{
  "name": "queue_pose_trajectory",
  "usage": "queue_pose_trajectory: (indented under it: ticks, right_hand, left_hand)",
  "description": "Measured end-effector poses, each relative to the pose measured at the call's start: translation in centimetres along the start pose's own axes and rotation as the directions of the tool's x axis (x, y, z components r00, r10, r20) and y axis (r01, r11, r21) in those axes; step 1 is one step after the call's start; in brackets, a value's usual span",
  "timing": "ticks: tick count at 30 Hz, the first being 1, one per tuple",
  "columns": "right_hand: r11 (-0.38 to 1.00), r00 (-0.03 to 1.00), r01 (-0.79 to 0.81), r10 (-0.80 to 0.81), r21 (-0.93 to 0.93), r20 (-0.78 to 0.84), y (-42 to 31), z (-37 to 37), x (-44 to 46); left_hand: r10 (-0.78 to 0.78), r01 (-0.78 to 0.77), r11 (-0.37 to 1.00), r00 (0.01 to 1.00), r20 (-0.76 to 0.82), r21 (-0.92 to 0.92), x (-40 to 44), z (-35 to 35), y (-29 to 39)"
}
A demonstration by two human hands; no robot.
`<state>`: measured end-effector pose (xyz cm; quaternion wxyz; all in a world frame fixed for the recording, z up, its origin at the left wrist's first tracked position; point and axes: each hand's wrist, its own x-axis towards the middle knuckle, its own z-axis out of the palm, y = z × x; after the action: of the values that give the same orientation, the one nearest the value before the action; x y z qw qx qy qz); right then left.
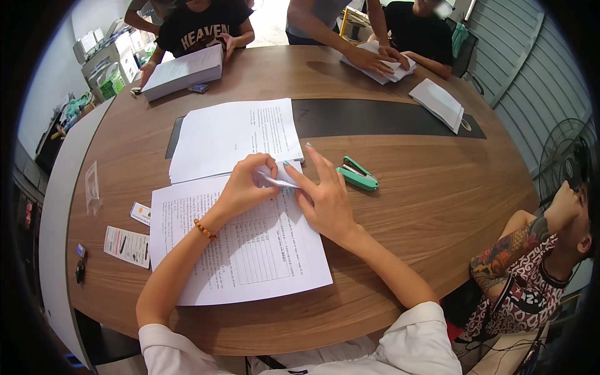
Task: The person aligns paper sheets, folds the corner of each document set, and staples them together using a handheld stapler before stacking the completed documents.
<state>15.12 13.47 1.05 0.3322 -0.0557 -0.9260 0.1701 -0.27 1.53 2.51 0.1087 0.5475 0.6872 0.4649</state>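
Printed sheets (pixel 250 250) lie on the wooden table in front of me, and a second paper stack (pixel 231 137) lies just beyond them. My left hand (pixel 250 181), with a beaded bracelet on the wrist, pinches the raised edge of some paper (pixel 275 180) over the place where the two stacks meet. On the right side of that edge is my right hand (pixel 325 200), its fingers spread and its thumb and fingertips near the paper. A green stapler (pixel 358 174) rests on the table just right of my right hand.
People stand or sit across the table by a thick paper stack (pixel 187 72) and loose papers (pixel 381 65). Folded paper (pixel 437 105) lies at the back right. Printed cards (pixel 127 245) are at left; a person with a tattooed arm (pixel 509 250) sits at right.
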Motion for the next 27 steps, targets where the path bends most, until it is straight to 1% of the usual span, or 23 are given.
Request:
queue_pose_trajectory:
  ticks: [1, 2, 3, 4, 5, 6, 7, 8, 9, 10, 12, 15, 18, 19, 21, 22, 23, 24, 25, 27]
  right_hand:
    - [0.996, 0.998, -0.065, 0.065, 0.062, 0.001, -0.1, 0.0, 0.1]
    - [0.984, 0.992, -0.129, 0.129, 0.124, 0.007, -0.2, 0.0, 0.1]
    - [0.984, 0.992, -0.129, 0.129, 0.125, 0.006, -0.1, 0.0, 0.1]
    - [0.982, 0.988, -0.152, 0.151, 0.116, 0.017, 0.0, 0.1, 0.0]
    - [0.979, 0.985, -0.175, 0.173, 0.107, 0.029, 0.2, 0.2, 0.0]
    - [0.979, 0.985, -0.175, 0.173, 0.107, 0.029, 0.3, 0.2, -0.1]
    - [0.987, 0.990, -0.141, 0.138, 0.072, 0.039, 0.4, 0.2, -0.1]
    - [0.994, 0.993, -0.106, 0.104, 0.037, 0.052, 0.5, 0.1, -0.2]
    - [0.994, 0.993, -0.107, 0.105, 0.038, 0.052, 0.5, 0.1, -0.2]
    - [0.994, 0.993, -0.104, 0.101, 0.037, 0.060, 0.4, 0.0, -0.1]
    - [0.994, 0.993, -0.101, 0.098, 0.035, 0.069, 0.3, -0.1, -0.1]
    - [0.993, 0.994, -0.089, 0.083, 0.074, 0.075, 0.1, 0.1, -0.2]
    - [0.995, 0.996, -0.077, 0.074, 0.055, 0.054, 0.1, 0.2, -0.3]
    - [0.998, 0.998, -0.054, 0.053, 0.019, 0.046, 0.1, 0.2, -0.3]
    - [0.999, 0.999, -0.032, 0.032, -0.018, 0.038, -0.1, 0.1, -0.3]
    - [0.997, 0.997, -0.077, 0.076, 0.027, 0.025, -0.3, 0.0, -0.1]
    - [0.990, 0.993, -0.122, 0.121, 0.072, 0.013, -0.5, -0.1, -0.1]
    - [0.990, 0.992, -0.123, 0.122, 0.072, 0.012, -0.4, 0.0, -0.1]
    - [0.984, 0.989, -0.150, 0.151, 0.098, -0.001, -0.3, 0.2, -0.2]
    - [0.977, 0.984, -0.176, 0.179, 0.124, -0.013, -0.2, 0.3, -0.3]
  left_hand:
    - [0.001, -0.001, 1.000, 1.000, 0.001, 0.001, 0.0, 0.1, 0.2]
    - [-0.068, 0.064, 0.989, 0.997, -0.025, -0.130, 0.0, 0.3, 0.7]
    - [-0.140, 0.125, 0.957, 0.989, -0.041, -0.260, -0.1, 0.3, 1.1]
    - [-0.140, 0.125, 0.958, 0.989, -0.040, -0.259, 0.0, 0.1, 1.3]
    - [-0.182, 0.180, 0.954, 0.983, 0.014, -0.241, 0.1, -0.2, 1.5]
    - [-0.224, 0.233, 0.947, 0.972, 0.068, -0.219, 0.2, -0.3, 1.6]
    - [-0.224, 0.233, 0.947, 0.972, 0.068, -0.219, 0.1, -0.2, 1.2]
    - [-0.164, 0.171, 0.975, 0.984, 0.064, -0.142, 0.0, -0.1, 0.5]
    - [-0.103, 0.107, 0.992, 0.993, 0.066, -0.064, 0.0, -0.1, 0.4]
    - [-0.103, 0.107, 0.992, 0.992, 0.066, -0.064, 0.0, 0.0, 0.4]
    - [-0.074, 0.074, 0.987, 0.997, 0.002, -0.140, -0.1, 0.2, 0.8]
    - [-0.093, 0.097, 0.980, 0.995, 0.033, -0.175, 0.0, 0.2, 0.6]
    - [-0.134, 0.141, 0.975, 0.990, 0.051, -0.172, 0.0, 0.1, 0.6]
    - [-0.133, 0.140, 0.975, 0.990, 0.052, -0.171, -0.1, 0.0, 0.6]
    - [-0.156, 0.162, 0.983, 0.985, 0.080, -0.081, -0.2, -0.2, 0.6]
    - [-0.155, 0.162, 0.984, 0.985, 0.081, -0.080, -0.2, -0.2, 0.7]
    - [-0.136, 0.139, 0.988, 0.990, 0.047, -0.064, -0.1, -0.1, 0.9]
    - [-0.116, 0.116, 0.992, 0.993, 0.012, -0.047, -0.1, -0.1, 1.1]
    - [-0.115, 0.115, 0.992, 0.993, 0.013, -0.046, -0.1, -0.1, 1.5]
    - [-0.206, 0.201, 0.933, 0.978, 0.014, -0.298, -0.1, -0.1, 2.1]
